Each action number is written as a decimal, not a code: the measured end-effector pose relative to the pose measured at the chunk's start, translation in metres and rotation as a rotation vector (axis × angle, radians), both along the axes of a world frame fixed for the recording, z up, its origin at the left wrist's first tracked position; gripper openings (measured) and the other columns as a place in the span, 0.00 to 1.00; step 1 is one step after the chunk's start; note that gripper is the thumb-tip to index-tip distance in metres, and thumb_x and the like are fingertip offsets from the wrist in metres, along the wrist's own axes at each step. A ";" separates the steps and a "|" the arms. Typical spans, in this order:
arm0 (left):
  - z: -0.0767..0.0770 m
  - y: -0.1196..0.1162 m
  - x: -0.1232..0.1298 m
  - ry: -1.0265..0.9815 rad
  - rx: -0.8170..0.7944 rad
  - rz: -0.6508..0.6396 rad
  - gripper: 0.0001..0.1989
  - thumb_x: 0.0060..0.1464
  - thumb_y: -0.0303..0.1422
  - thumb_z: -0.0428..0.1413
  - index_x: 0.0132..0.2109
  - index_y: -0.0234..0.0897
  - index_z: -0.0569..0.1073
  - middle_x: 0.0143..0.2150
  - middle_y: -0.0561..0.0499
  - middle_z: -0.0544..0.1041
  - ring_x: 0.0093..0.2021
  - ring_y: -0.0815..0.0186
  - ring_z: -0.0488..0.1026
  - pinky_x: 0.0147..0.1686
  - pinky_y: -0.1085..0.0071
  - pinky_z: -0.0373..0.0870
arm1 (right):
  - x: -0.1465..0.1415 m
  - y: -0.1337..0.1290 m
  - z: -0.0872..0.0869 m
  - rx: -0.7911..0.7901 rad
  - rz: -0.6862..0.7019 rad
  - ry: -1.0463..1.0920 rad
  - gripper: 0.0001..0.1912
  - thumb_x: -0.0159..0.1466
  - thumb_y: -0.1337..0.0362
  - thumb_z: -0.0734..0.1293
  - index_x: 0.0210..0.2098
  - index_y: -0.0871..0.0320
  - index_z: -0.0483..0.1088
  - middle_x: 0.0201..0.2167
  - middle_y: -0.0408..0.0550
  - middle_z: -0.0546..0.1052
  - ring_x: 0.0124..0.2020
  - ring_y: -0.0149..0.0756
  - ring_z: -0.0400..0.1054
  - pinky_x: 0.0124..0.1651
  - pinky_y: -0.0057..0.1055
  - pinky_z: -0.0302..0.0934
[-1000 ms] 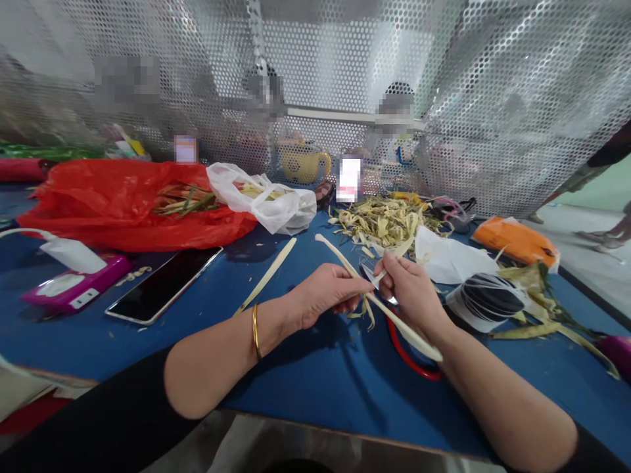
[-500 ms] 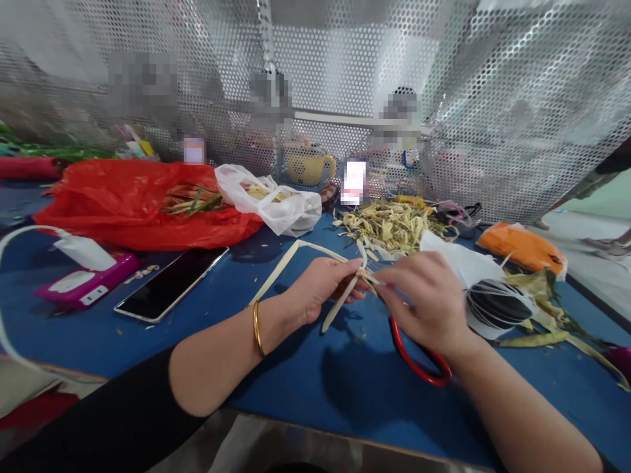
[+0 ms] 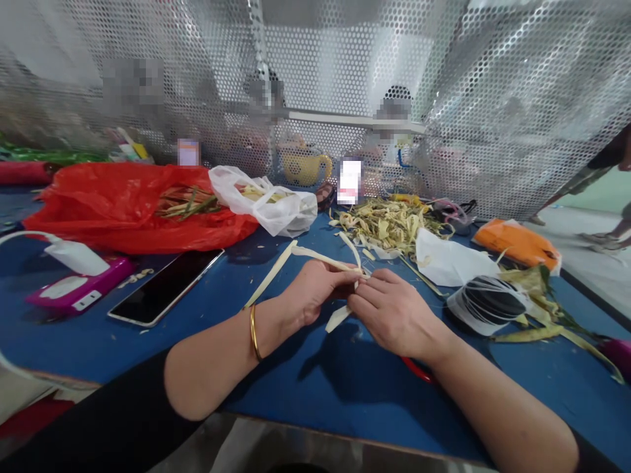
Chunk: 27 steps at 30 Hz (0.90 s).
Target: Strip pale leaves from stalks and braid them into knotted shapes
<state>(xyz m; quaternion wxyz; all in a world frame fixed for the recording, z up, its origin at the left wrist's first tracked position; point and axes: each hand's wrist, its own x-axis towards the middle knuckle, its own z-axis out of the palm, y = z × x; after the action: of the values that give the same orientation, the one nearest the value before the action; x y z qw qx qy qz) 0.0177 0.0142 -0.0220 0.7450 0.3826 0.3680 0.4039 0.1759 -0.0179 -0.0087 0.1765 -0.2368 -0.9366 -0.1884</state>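
Observation:
Pale dried leaf strips (image 3: 323, 257) meet in a joint between my fingertips, above the blue table (image 3: 305, 394). My left hand (image 3: 313, 289), with a gold bangle at its wrist, pinches this joint from the left. Against it from the right presses my right hand (image 3: 397, 318), its fingers closed on the strips and hiding the joint itself. One long strip bends back toward my left wrist, another sticks up and away, and a short flat end pokes out below. Beneath my right hand a red loop handle (image 3: 417, 370) shows in part; the rest is covered.
At the back lies a pile of dried leaf scraps (image 3: 387, 223). A spool of white thread (image 3: 486, 305) stands right, near an orange packet (image 3: 517, 245). To the left are a phone (image 3: 167, 287), a magenta power strip (image 3: 81, 287) and a red plastic bag (image 3: 108, 210).
My right hand has moved left and closed in against the strips beside my left fingers. It now covers more of the red handle. The short strip end below has turned and shows less.

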 end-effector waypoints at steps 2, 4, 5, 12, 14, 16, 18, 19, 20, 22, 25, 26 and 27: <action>-0.001 -0.001 0.001 0.001 -0.008 0.007 0.14 0.34 0.31 0.70 0.32 0.30 0.79 0.28 0.50 0.77 0.28 0.71 0.70 0.29 0.76 0.65 | -0.001 -0.002 0.001 -0.010 0.021 0.006 0.15 0.68 0.70 0.55 0.27 0.58 0.66 0.24 0.46 0.69 0.29 0.36 0.59 0.40 0.34 0.52; -0.001 -0.002 0.001 0.016 -0.012 0.025 0.15 0.33 0.31 0.71 0.31 0.30 0.79 0.27 0.51 0.77 0.27 0.72 0.70 0.29 0.75 0.66 | -0.003 -0.005 0.001 -0.021 0.046 0.008 0.15 0.67 0.70 0.55 0.26 0.58 0.65 0.23 0.46 0.69 0.28 0.36 0.59 0.40 0.35 0.52; -0.001 -0.003 0.002 0.025 -0.006 0.031 0.15 0.32 0.31 0.71 0.31 0.30 0.79 0.27 0.51 0.77 0.27 0.72 0.70 0.30 0.75 0.66 | -0.005 -0.006 0.002 -0.027 0.056 0.008 0.16 0.67 0.70 0.54 0.25 0.57 0.65 0.23 0.46 0.69 0.28 0.36 0.58 0.40 0.35 0.53; 0.004 -0.001 -0.002 0.093 0.076 0.063 0.12 0.38 0.34 0.69 0.31 0.31 0.78 0.28 0.50 0.78 0.28 0.71 0.71 0.30 0.75 0.67 | -0.005 -0.009 0.006 -0.081 0.044 0.073 0.11 0.68 0.69 0.56 0.35 0.60 0.69 0.27 0.50 0.73 0.32 0.38 0.65 0.41 0.36 0.56; 0.006 0.001 -0.005 0.113 0.097 0.059 0.11 0.45 0.36 0.66 0.31 0.32 0.78 0.28 0.49 0.78 0.28 0.70 0.72 0.30 0.75 0.68 | -0.001 -0.008 0.009 -0.084 -0.007 0.222 0.11 0.67 0.66 0.58 0.45 0.62 0.68 0.31 0.51 0.75 0.35 0.40 0.67 0.41 0.37 0.57; 0.009 0.003 -0.006 0.131 0.081 0.060 0.10 0.49 0.36 0.62 0.30 0.33 0.76 0.28 0.48 0.78 0.29 0.69 0.74 0.31 0.74 0.69 | 0.004 -0.004 0.010 -0.062 -0.147 0.397 0.13 0.67 0.64 0.60 0.49 0.62 0.66 0.33 0.52 0.75 0.36 0.41 0.68 0.41 0.37 0.57; 0.011 0.004 -0.007 0.140 0.054 0.059 0.08 0.52 0.35 0.60 0.30 0.34 0.76 0.28 0.48 0.79 0.28 0.69 0.75 0.33 0.73 0.70 | 0.007 0.001 0.009 -0.089 -0.322 0.492 0.11 0.67 0.61 0.61 0.45 0.59 0.68 0.34 0.52 0.76 0.37 0.42 0.69 0.41 0.36 0.56; 0.012 0.004 -0.007 0.141 0.043 0.058 0.09 0.53 0.35 0.60 0.30 0.34 0.75 0.28 0.48 0.78 0.28 0.69 0.75 0.34 0.72 0.71 | 0.009 0.003 0.008 -0.143 -0.385 0.500 0.09 0.67 0.60 0.61 0.42 0.58 0.69 0.33 0.51 0.76 0.37 0.42 0.69 0.41 0.36 0.56; 0.013 0.004 -0.007 0.141 0.034 0.059 0.09 0.54 0.36 0.59 0.30 0.33 0.75 0.28 0.48 0.78 0.27 0.69 0.74 0.34 0.71 0.71 | 0.009 0.006 0.006 -0.219 -0.420 0.490 0.09 0.67 0.59 0.62 0.39 0.57 0.70 0.32 0.49 0.76 0.35 0.41 0.69 0.41 0.35 0.55; 0.012 0.003 -0.006 0.143 0.032 0.055 0.10 0.53 0.36 0.60 0.31 0.32 0.75 0.28 0.48 0.77 0.25 0.70 0.73 0.33 0.70 0.71 | 0.009 0.009 0.002 -0.382 -0.434 0.463 0.11 0.68 0.59 0.61 0.32 0.56 0.69 0.27 0.46 0.75 0.31 0.37 0.68 0.38 0.33 0.54; 0.009 0.003 -0.004 0.152 0.070 0.049 0.08 0.50 0.32 0.63 0.32 0.31 0.74 0.25 0.51 0.75 0.23 0.73 0.71 0.29 0.74 0.69 | 0.006 0.009 -0.001 -0.544 -0.433 0.467 0.16 0.68 0.59 0.60 0.24 0.56 0.65 0.21 0.42 0.71 0.25 0.33 0.63 0.33 0.30 0.52; 0.007 0.003 -0.003 0.153 0.094 0.054 0.07 0.49 0.31 0.64 0.32 0.31 0.75 0.25 0.52 0.74 0.23 0.73 0.70 0.28 0.74 0.68 | 0.005 0.008 -0.001 -0.573 -0.435 0.480 0.17 0.68 0.59 0.60 0.23 0.56 0.64 0.20 0.42 0.70 0.24 0.32 0.61 0.32 0.30 0.51; 0.005 0.003 -0.003 0.155 0.116 0.065 0.06 0.48 0.29 0.64 0.32 0.31 0.75 0.24 0.53 0.73 0.22 0.74 0.69 0.27 0.75 0.68 | 0.004 0.007 0.000 -0.599 -0.435 0.496 0.17 0.67 0.60 0.60 0.22 0.56 0.63 0.20 0.42 0.69 0.24 0.32 0.61 0.31 0.29 0.51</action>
<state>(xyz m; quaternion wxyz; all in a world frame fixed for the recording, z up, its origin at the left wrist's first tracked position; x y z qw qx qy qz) 0.0149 0.0174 -0.0165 0.6772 0.4432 0.4128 0.4177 0.1798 -0.0106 -0.0087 0.2761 -0.5069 -0.8076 0.1209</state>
